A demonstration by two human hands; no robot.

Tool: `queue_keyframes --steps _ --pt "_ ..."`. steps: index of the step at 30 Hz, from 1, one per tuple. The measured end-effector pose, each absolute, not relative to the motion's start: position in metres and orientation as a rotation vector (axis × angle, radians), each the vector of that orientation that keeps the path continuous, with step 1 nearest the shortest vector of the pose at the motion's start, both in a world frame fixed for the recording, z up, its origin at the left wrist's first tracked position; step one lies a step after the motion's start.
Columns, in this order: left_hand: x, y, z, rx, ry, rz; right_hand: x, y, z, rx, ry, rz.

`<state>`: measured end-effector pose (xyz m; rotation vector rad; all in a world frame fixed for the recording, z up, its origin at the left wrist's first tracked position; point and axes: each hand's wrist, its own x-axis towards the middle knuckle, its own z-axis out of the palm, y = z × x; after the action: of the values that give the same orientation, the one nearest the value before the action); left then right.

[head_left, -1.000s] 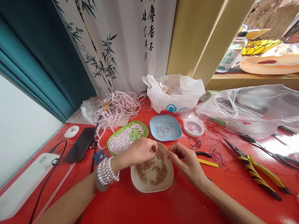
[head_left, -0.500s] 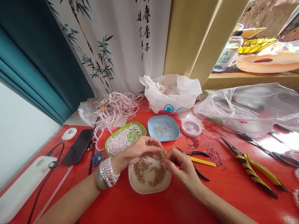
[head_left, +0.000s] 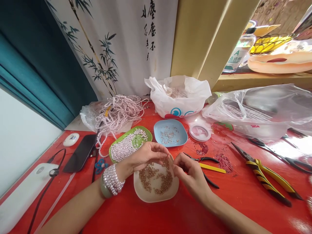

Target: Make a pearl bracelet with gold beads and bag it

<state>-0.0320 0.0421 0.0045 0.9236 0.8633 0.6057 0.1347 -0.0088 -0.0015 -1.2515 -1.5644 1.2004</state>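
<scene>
My left hand, with a pearl bracelet and a green bangle at the wrist, is pinched over the far rim of a cream dish. Small gold beads lie spread in that dish. Close by on the right, my right hand is also pinched, thumb against forefinger, at the dish's right rim. Whatever the fingertips of either hand hold is too small to make out. Behind them are a green dish of pale pearl beads and a blue dish with thin metal pins.
Small pliers and a yellow tool lie right of my right hand, larger yellow-black pliers farther right. Pearl strands, a white bag and a clear bag stand behind. A phone lies left.
My right hand has shifted very slightly to the right, away from the left fingertips. The left hand keeps its pinch almost in place, and the view has tilted a little.
</scene>
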Motion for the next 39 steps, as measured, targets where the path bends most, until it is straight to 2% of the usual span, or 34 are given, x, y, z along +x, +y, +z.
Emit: queue_keyframes --steps 25,34,39 --pt "-0.033 0.044 0.008 1.026 0.905 0.626 0.133 -0.007 -0.009 -1.229 -1.614 1.199" --pt "-0.044 0.057 0.022 1.320 1.069 0.674 0.134 -0.010 -0.016 -1.173 -1.701 1.066" --pt "-0.032 0.088 0.023 1.681 1.182 0.683 0.134 -0.011 -0.016 -1.136 -1.727 1.008"
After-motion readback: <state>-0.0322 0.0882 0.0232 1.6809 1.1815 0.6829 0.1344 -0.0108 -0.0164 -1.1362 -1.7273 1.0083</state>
